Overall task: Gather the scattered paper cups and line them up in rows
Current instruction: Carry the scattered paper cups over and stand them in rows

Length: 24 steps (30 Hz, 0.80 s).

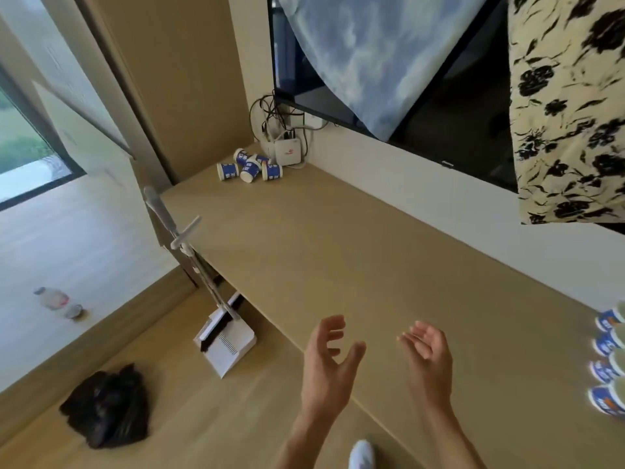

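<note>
Several blue-and-white paper cups (249,168) lie tumbled on their sides in a heap at the far left corner of the long wooden counter (338,252). At the right edge of view, several more cups (607,363) stand in a line on the counter. My left hand (329,362) hovers near the counter's front edge, fingers loosely spread, holding nothing. My right hand (427,358) is beside it over the counter, palm turned inward, fingers relaxed and empty. Both hands are far from the heap.
A white box with cables (287,151) sits against the wall behind the heap. A broom and white dustpan (223,343) lean against the counter's side. A black bag (108,407) and a bottle (52,297) lie on the floor. Cloths hang over a dark screen (439,106).
</note>
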{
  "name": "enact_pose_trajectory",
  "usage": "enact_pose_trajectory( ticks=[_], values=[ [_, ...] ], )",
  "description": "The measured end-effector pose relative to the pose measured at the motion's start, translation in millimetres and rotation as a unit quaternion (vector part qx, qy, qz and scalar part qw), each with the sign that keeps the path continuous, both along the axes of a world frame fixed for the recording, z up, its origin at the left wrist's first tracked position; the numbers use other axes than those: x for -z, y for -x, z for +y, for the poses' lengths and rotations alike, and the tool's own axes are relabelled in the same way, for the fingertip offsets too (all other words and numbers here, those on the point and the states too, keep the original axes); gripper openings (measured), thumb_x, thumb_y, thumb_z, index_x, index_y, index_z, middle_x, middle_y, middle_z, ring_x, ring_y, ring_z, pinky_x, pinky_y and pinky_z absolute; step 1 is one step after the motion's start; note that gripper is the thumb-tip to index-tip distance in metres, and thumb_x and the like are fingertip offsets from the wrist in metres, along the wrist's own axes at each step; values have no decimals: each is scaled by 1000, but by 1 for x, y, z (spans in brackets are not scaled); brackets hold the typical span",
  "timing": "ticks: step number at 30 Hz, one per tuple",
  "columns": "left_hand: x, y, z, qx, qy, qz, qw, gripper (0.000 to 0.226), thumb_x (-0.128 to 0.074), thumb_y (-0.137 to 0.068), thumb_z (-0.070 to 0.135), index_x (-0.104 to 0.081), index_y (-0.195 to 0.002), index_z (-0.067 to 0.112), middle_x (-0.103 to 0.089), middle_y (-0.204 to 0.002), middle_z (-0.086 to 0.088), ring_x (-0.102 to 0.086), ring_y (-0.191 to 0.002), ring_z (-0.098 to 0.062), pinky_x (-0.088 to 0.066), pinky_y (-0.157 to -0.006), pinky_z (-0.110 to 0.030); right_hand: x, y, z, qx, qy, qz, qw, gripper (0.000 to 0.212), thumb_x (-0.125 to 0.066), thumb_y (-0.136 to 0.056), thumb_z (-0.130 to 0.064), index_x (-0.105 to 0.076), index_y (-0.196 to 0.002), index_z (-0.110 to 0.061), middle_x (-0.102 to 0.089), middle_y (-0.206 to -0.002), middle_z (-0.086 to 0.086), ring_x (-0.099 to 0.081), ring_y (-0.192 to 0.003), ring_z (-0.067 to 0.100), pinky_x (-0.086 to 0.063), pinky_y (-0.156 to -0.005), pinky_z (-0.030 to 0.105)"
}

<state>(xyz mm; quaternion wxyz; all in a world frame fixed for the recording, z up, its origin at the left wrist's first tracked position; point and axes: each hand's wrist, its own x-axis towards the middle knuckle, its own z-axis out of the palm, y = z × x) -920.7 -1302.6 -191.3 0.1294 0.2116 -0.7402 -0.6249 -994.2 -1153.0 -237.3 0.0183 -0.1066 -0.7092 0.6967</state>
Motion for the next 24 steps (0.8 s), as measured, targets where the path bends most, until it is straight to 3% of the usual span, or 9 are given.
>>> enact_pose_trajectory(
  ticks=[14, 24],
  values=[
    [2, 129, -114, -38, 39, -43, 998, 35, -75, -87, 28, -59, -117, 31, -65, -116, 16, -62, -105, 2, -57, -88, -34, 20, 147, -101, -46, 27, -29, 998, 31, -68, -89, 3, -57, -114, -12, -65, -107, 4, -64, -93, 2, -48, -70, 4],
    [32, 241, -222, -42, -6, -81, 996, 35, -75, -87, 28, -59, -119, 27, -65, -117, 10, -63, -108, -7, -60, -86, -39, 43, 204, -162, -14, -4, -100, 995, 33, -68, -88, 6, -57, -116, -8, -64, -108, 16, -62, -87, 9, -47, -67, 1]
  ],
)
